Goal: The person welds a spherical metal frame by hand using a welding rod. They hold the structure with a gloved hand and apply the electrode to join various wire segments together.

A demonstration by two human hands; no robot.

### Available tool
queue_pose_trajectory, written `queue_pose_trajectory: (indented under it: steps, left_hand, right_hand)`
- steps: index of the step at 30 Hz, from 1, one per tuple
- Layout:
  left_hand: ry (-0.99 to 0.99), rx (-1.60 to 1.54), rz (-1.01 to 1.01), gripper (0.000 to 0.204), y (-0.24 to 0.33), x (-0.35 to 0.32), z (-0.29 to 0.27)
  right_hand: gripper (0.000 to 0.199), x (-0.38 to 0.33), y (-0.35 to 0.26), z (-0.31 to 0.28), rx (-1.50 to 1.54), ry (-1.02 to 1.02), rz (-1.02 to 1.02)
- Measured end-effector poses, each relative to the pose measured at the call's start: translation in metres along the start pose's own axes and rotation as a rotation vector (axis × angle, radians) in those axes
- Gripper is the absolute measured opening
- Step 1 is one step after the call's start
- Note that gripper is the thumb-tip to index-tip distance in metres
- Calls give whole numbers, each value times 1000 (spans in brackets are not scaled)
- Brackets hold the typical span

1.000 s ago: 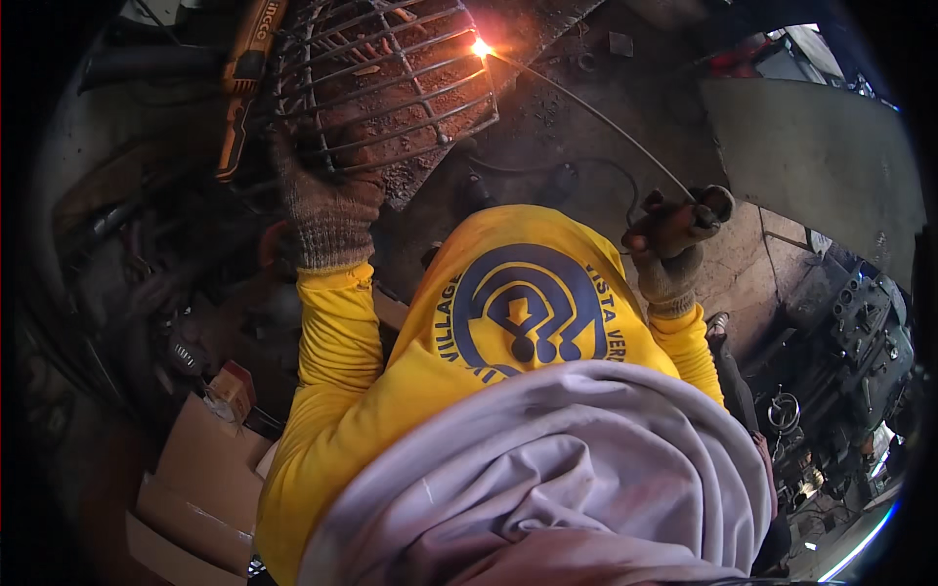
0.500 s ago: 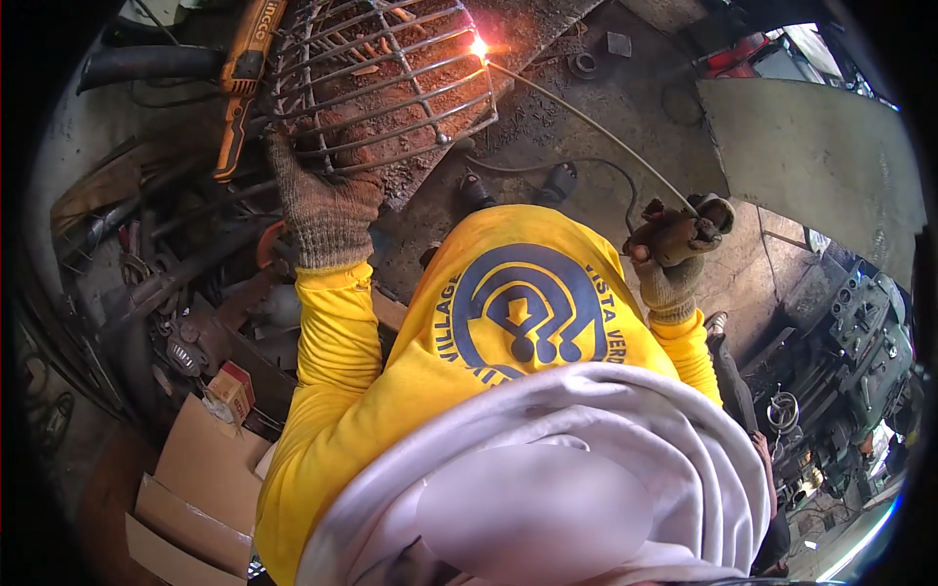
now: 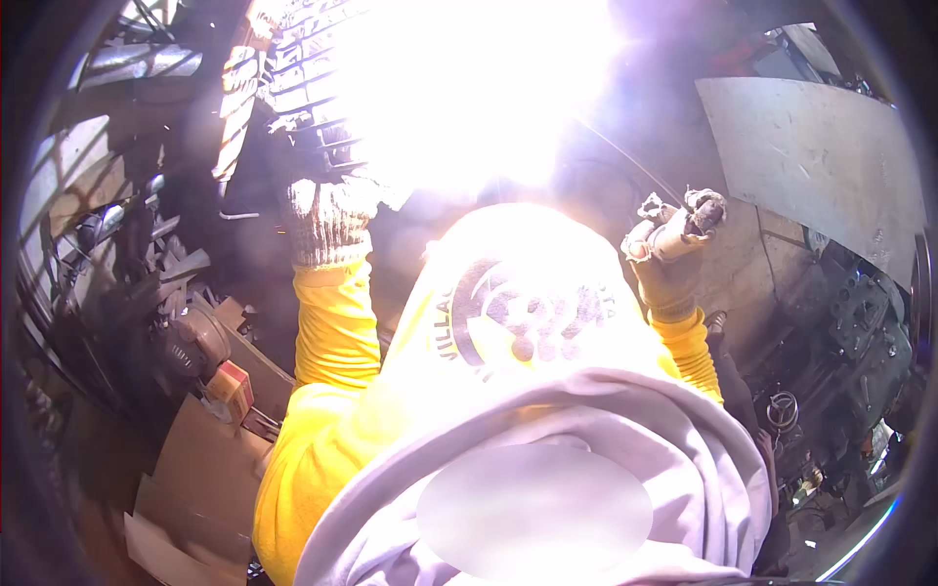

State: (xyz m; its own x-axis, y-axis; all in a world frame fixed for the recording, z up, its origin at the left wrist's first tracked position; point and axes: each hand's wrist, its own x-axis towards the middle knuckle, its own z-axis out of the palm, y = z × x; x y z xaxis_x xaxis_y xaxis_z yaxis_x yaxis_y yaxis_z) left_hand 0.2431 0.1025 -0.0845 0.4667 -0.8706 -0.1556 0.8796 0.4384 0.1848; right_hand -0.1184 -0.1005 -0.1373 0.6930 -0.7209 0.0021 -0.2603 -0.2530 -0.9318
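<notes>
Gripping the wire grille (image 3: pixel 303 78) (glare-washed), gloved left hand (image 3: pixel 327 220) closed

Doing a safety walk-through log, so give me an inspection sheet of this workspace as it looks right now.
Surface: hidden by white glare.
Job's things: wire grille, upper part washed out; welding rod holder.
Clutter: cardboard pieces, small red box, a motor.
Grippers: gloved left hand at the wire grille's lower edge; gloved right hand shut on the welding rod holder.
Cables: nothing seen clearly.
Surroundings: grey metal sheet, dark machinery.
</notes>
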Motion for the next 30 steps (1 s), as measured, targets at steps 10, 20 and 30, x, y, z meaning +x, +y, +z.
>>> queue_pose_trajectory:
  steps: [10,20,30]
  left_hand:
    - [23,147,232,34,-20,-2,18]
    - [9,128,117,61,-1,7,28]
    - [353,146,483,33,-23,8,48]
  right_hand:
    - [41,6,-3,-7,-35,79,-235]
    - [47,13,-12,-10,226,120,-130]
    - [48,-1,-3,-9,429,171,75]
